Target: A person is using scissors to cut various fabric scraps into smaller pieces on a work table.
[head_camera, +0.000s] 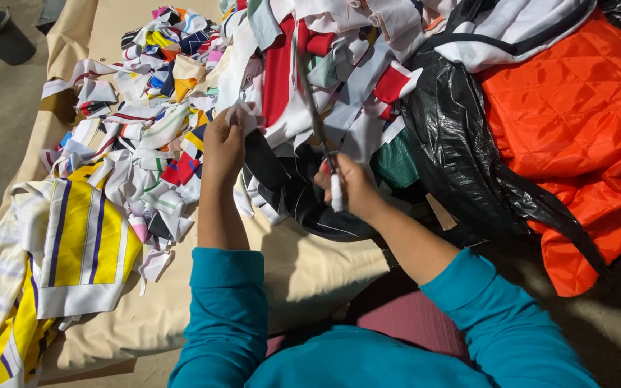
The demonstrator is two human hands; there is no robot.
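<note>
Left hand [224, 144] in the middle of the frame, fingers pinched on a white cloth strip [242, 111]. Right hand [346, 183] just right of it, closed tight around big scissors [318, 115], blades pointing up into the pile of cloth scraps [181, 86]. Black plastic bag [454, 144] and orange quilted cloth [576, 122] at the right. Could have nicked a finger, blades so close to the pinching hand. Could have cut crooked if the strip went slack.
</note>
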